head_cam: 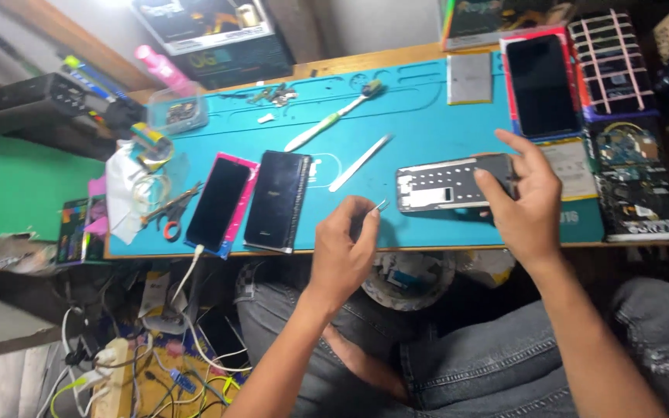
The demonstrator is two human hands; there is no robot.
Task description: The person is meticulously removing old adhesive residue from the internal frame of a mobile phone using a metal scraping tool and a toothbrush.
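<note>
Seated at a cluttered tabletop [396, 240] covered by a blue work mat [420, 116], a person works over a stripped phone frame [447, 184], a grey shell with its inner cut-outs showing, lying flat near the mat's front edge. Their right hand [524, 205] rests on the frame's right end, fingers curled over the top edge and thumb along the near side, gripping it against the mat. Their left hand [346, 248] hovers just left of the frame and apart from it, thumb and forefinger pinched shut on a small metal part [382, 205] whose tip pokes out toward the frame; what kind of part it is cannot be told.

Left of the hands lie two phones side by side: a dark phone on a pink backing [221, 203] with a white cable [190, 267] running off its lower end, and a black back cover [277, 200] just beside it. A white pry tool [359, 163] and a toothbrush [334, 116] lie diagonally farther back. Scissors [170, 215] with orange handles sit at the mat's left edge near a roll of tape [151, 143]. Another dark phone on a red backing [542, 83] rests at the back right, a grey battery [469, 77] beside it.
</note>
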